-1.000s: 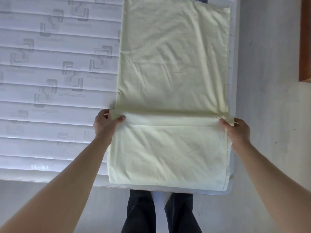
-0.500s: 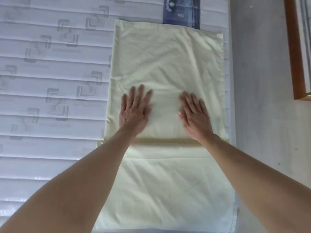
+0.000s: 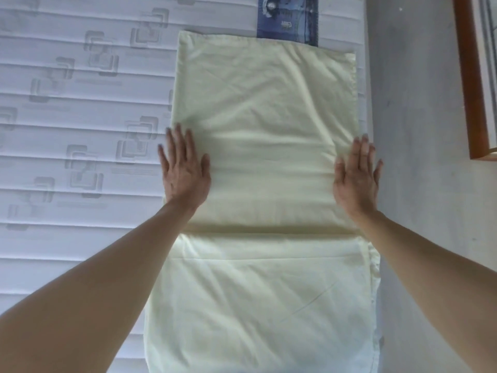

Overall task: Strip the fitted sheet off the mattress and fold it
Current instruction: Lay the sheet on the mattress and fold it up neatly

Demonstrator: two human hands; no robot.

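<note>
Folded sheet (image 3: 265,162) is pressed flat on mattress (image 3: 75,109) by L hand (image 3: 185,170) & R hand (image 3: 356,179), fingers spread, nothing gripped; R hand seemingly overhangs the sheet's edge.

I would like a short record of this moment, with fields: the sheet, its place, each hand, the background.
sheet: pale yellow fitted sheet, folded into a long strip, one crosswise fold edge near the wrists
place: on the bare quilted mattress, along its right side
left hand: flat, fingers spread, on the strip's left edge
right hand: flat, open, on the strip's right edge
background: blue mattress label beyond the sheet; wooden frame at right
</note>
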